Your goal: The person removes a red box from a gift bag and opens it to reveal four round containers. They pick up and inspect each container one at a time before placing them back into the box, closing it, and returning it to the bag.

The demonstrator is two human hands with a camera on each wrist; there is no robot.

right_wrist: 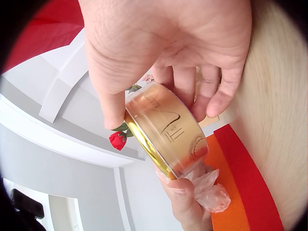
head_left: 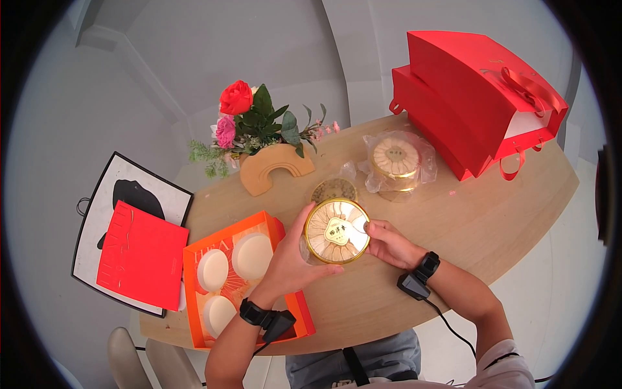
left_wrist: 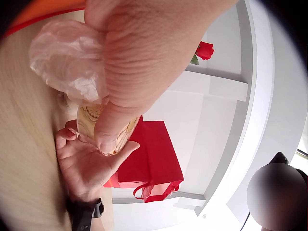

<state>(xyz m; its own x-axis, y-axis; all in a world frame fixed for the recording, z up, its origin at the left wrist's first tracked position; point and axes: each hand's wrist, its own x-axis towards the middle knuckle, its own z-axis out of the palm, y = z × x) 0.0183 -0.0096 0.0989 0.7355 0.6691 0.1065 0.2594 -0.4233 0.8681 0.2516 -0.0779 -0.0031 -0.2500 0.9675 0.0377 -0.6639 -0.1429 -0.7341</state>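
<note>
A round clear tin with a gold rim [head_left: 337, 231] is held above the table between both hands. My left hand [head_left: 289, 258] grips its left side, the thumb along the lower edge; crumpled clear plastic [left_wrist: 72, 62] lies against that palm in the left wrist view. My right hand [head_left: 392, 244] pinches the right edge, thumb on the gold rim. The right wrist view shows the printed side wall of the tin [right_wrist: 168, 130] between the right thumb and curled fingers. Just behind the held tin is another round container [head_left: 334, 189] with dark contents.
An orange box [head_left: 298, 318] with round cream inserts stands at the left, beside a red booklet [head_left: 142, 256] on a framed picture. Flowers in an arched tan vase [head_left: 275, 165] stand at the back. Stacked tins in plastic [head_left: 395, 157] sit near large red bags [head_left: 453, 104] at the back right.
</note>
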